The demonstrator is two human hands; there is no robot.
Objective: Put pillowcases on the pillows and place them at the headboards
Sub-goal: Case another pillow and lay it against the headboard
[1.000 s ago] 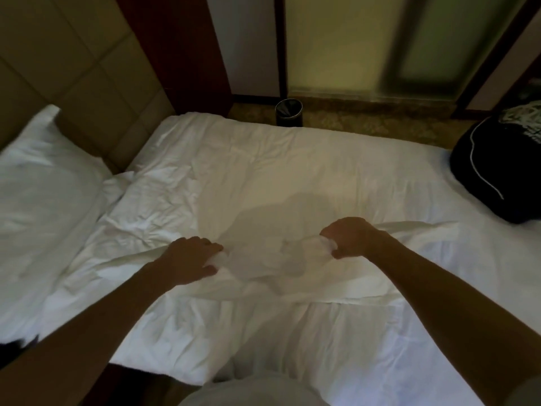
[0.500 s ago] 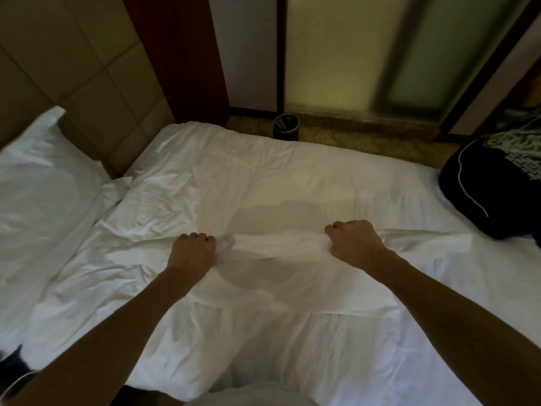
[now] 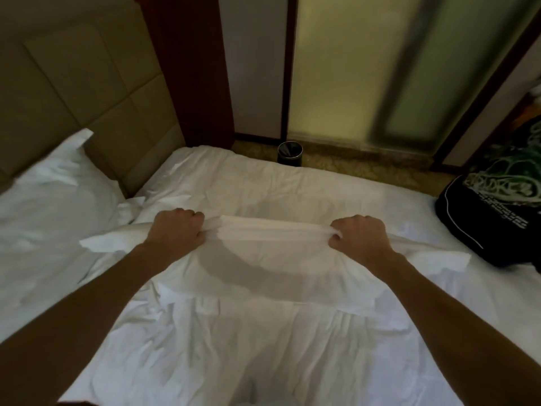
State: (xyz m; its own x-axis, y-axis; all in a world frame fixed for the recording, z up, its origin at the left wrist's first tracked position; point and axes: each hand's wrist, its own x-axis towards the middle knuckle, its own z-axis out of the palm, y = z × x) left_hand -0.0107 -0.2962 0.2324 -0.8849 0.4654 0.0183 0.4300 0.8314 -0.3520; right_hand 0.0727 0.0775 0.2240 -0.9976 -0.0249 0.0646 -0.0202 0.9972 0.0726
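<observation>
A white pillowcase (image 3: 272,259) is stretched across the middle of the bed, its top edge pulled taut and raised off the duvet. My left hand (image 3: 175,230) grips that edge in a fist at the left. My right hand (image 3: 360,235) grips it in a fist at the right. A white pillow in its case (image 3: 49,206) leans against the padded beige headboard (image 3: 82,92) at the far left. Whether a pillow is inside the held pillowcase is unclear.
The bed carries a rumpled white duvet (image 3: 263,347). A black garment with green print (image 3: 497,209) lies at the bed's right edge. A small dark waste bin (image 3: 289,152) stands on the floor beyond the bed, before a frosted glass door (image 3: 366,68).
Both hands have lifted the pillowcase edge upward and away from me and moved farther apart, drawing the fabric taut. The view has tilted up a little.
</observation>
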